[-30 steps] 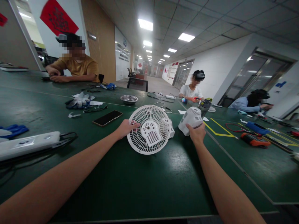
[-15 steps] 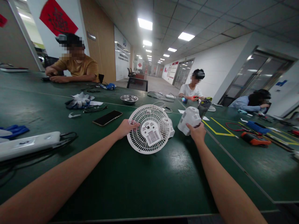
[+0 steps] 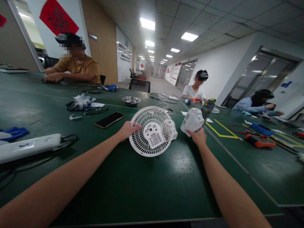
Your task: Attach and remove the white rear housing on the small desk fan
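My left hand (image 3: 129, 130) is closed on the left rim of a round white fan grille (image 3: 140, 144), thumb on its near face. The grille stands tilted toward me, with a slotted mounting plate (image 3: 155, 135) at its centre. Behind its right edge shows another white plastic part (image 3: 175, 130), mostly hidden. To the right, my right hand (image 3: 199, 136) grips the lower near side of a white plastic housing (image 3: 193, 119), which has vent slots at its top. Its far-side fingers are hidden. A gap of bare table separates housing and grille.
A smartphone (image 3: 109, 120), a metal bowl (image 3: 131, 101), gloves (image 3: 79, 103) and a power strip (image 3: 30, 148) lie to the left. A dark bottle (image 3: 207, 109) stands right behind the housing. Farther right is an orange multimeter (image 3: 260, 142). Several people sit around the table.
My right hand has slid slightly down and left on the housing, which barely moved. My left hand and the grille stay put. The person at far right has stretched out a hand.
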Action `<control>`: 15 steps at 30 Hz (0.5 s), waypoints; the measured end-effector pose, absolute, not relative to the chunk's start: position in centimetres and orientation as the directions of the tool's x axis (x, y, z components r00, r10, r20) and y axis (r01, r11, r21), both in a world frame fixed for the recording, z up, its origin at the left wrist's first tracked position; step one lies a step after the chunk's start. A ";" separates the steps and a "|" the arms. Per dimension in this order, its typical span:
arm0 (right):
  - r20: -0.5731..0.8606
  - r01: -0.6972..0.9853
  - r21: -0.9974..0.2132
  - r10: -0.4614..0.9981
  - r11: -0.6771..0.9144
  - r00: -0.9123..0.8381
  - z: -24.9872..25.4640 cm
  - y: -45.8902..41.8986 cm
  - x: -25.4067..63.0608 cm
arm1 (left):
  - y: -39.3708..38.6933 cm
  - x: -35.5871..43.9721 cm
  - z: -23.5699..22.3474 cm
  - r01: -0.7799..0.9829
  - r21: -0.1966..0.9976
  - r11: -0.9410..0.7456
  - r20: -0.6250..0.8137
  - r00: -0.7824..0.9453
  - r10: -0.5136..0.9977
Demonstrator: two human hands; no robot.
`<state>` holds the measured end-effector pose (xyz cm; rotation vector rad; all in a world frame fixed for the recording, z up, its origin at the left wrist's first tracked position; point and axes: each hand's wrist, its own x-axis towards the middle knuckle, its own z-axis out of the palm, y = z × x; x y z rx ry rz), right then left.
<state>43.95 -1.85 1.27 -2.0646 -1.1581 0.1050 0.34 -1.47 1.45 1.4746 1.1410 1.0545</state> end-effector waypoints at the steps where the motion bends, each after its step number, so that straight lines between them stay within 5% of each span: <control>1: 0.272 0.702 -0.641 0.764 -0.309 0.585 1.3 -1.9 44.0 | -1.4 0.3 1.4 0.148 0.984 -0.103 0.073 0.192 0.979; 15: 0.242 0.705 -0.611 0.763 -0.360 0.599 1.2 -1.6 44.3 | -1.1 0.2 1.1 0.169 0.979 -0.117 0.082 0.202 0.976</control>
